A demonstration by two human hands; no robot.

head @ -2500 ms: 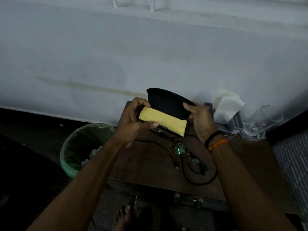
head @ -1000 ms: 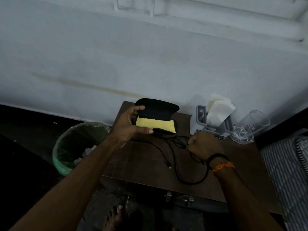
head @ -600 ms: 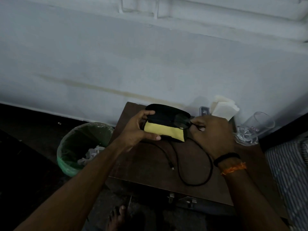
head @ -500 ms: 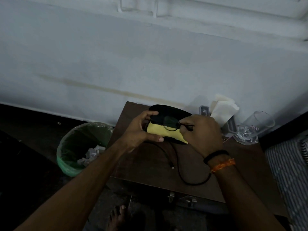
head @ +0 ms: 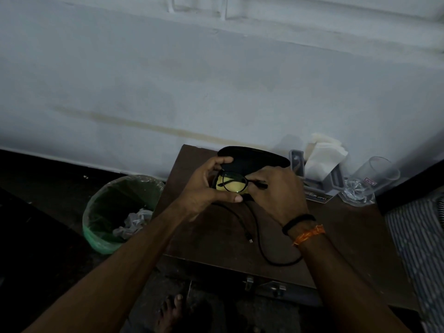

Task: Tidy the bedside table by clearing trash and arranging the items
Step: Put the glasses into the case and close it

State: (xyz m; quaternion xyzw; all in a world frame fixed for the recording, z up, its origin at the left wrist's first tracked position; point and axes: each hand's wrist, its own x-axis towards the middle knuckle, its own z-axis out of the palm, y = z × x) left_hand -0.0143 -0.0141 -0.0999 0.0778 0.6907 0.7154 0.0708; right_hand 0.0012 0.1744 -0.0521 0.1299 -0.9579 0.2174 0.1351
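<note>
My left hand (head: 204, 188) grips the left end of an open black glasses case (head: 254, 159), held above the brown bedside table (head: 348, 236). A yellow cloth (head: 230, 187) lies inside the case. My right hand (head: 276, 195) pinches a pair of black-framed glasses (head: 234, 182) and holds them over the cloth, one lens in the case mouth. The other lens is hidden behind my right hand. A black cable (head: 262, 246) loops on the table below my hands.
A green-lined bin (head: 101, 227) with crumpled trash stands on the floor left of the table. At the table's back right are a grey holder with white tissues (head: 322, 159) and a clear glass (head: 370, 183) lying tilted. A striped bed edge (head: 420, 248) is at right.
My right hand left the case, picked the glasses up off the table and brought them to the open case. The left hand kept holding the case.
</note>
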